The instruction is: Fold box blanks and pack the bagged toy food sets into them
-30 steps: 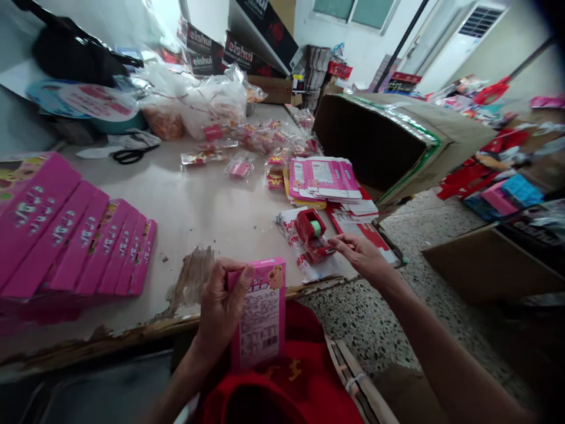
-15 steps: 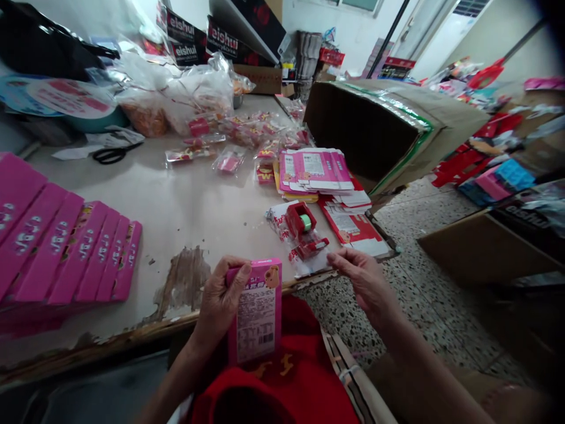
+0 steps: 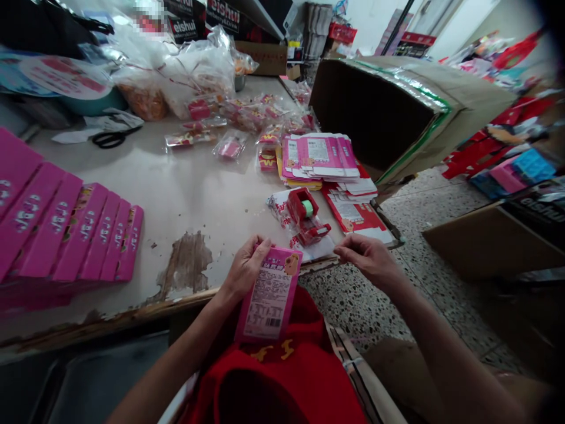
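Note:
My left hand (image 3: 247, 265) grips a pink cardboard box (image 3: 270, 300) by its upper left edge, over my lap. Its printed panel with a barcode faces me, and the box leans to the right. To the right of the box, my right hand (image 3: 368, 257) is raised with thumb and index finger pinched together; whatever they hold is too small to make out. Just beyond that hand, a red tape dispenser (image 3: 302, 206) with a greenish roll lies on a printed plastic bag (image 3: 280, 206) at the table's edge.
Pink boxes (image 3: 88, 235) stand in a row at the left. Flattened pink cartons (image 3: 320, 154) and red cartons (image 3: 357, 215) are stacked beyond the dispenser, beside a large open cardboard box (image 3: 459, 88). Small wrapped packets (image 3: 229, 147), scissors (image 3: 110, 138) and filled plastic bags (image 3: 176, 82) lie farther back.
My left hand has moved up and right with the pink box, which has tilted. My right hand has shifted slightly right and up, still pinched. The view has tipped slightly downward.

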Demonstrator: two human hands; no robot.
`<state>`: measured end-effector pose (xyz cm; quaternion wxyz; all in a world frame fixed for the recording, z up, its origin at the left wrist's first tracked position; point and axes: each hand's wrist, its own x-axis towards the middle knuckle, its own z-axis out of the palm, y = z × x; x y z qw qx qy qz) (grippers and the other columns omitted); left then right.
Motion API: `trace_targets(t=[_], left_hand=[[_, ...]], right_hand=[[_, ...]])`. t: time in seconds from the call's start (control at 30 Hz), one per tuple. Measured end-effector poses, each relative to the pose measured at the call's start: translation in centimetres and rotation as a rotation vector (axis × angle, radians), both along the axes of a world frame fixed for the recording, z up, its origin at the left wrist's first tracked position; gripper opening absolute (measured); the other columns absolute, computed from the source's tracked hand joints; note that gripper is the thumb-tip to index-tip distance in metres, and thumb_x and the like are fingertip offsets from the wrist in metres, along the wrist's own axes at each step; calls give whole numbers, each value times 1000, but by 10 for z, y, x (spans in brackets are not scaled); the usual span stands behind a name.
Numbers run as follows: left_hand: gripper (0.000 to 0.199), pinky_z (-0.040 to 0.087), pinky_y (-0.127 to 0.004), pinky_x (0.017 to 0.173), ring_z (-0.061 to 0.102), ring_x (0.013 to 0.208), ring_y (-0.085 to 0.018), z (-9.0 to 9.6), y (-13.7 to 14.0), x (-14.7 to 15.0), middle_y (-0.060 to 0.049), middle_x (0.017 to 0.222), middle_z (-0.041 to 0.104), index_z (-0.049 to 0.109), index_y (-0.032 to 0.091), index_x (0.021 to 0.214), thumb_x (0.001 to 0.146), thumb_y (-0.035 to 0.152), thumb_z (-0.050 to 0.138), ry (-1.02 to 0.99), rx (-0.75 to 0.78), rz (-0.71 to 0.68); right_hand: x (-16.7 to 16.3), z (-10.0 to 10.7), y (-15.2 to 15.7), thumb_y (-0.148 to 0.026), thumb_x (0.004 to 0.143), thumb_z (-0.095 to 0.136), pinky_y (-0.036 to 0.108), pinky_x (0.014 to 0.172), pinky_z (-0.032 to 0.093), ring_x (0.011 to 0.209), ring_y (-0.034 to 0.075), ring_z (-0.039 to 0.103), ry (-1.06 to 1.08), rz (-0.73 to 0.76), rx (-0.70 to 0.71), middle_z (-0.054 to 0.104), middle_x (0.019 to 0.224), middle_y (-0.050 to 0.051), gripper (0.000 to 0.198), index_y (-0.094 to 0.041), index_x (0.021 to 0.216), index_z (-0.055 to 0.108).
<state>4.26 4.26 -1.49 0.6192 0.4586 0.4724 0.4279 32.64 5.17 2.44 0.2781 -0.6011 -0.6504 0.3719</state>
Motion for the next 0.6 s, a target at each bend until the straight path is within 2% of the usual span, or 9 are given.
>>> trace_targets(t=[0.1,0.17,0.23,0.3,0.4,0.47,0.57,0.6], left_hand=[[58,41,-22,52,51,56,-12,2,2,5,2,66,57,60,18,94,94,74,46,56,-25,-24],[69,42,-23,53,52,58,-13,5,1,8,0,67,60,62,16,93,93,80,37,98,10,-38],[74,42,-24,55,53,60,-13,7,-1,10,-1,69,60,63,16,90,93,82,31,103,73,-62],[68,40,-23,55,51,60,-12,5,-2,11,0,69,58,62,16,89,93,80,37,79,113,-85],[50,39,-21,56,52,62,-10,1,-2,10,3,74,60,60,17,94,84,65,70,12,111,-85],[46,41,-21,58,53,64,-10,0,-5,7,3,77,62,58,18,96,78,53,82,-19,107,-72],[43,45,-22,62,56,66,-11,5,-18,-2,1,76,63,58,17,94,77,48,83,-60,98,-107],[43,47,-24,64,59,69,-13,7,-22,-6,-1,78,64,59,17,94,77,48,83,-73,101,-135]], right_hand=[[-22,49,8,-36,97,63,26,65,41,69,14,57,-86,413,48,67,75,1,23,-18,85,70],[-46,70,22,-25,98,61,25,66,38,69,13,55,-236,687,105,67,76,1,18,-17,85,71],[-71,80,39,-16,94,61,26,64,34,67,12,52,-413,894,156,65,73,0,18,-17,80,70],[-92,82,53,-10,90,61,28,61,30,62,12,47,-560,1010,193,61,68,0,19,-17,73,68],[-114,82,66,-8,87,61,29,56,26,56,11,40,-662,1102,198,55,61,-1,22,-17,67,65],[-120,83,69,-9,85,61,29,55,26,55,11,42,-675,1095,161,55,59,-1,22,-17,65,66],[-116,73,67,-13,77,73,26,55,30,60,12,49,-582,936,107,61,63,0,12,-19,67,70],[-111,64,64,-16,69,81,26,53,30,58,12,49,-512,849,102,61,63,0,12,-20,67,70]])
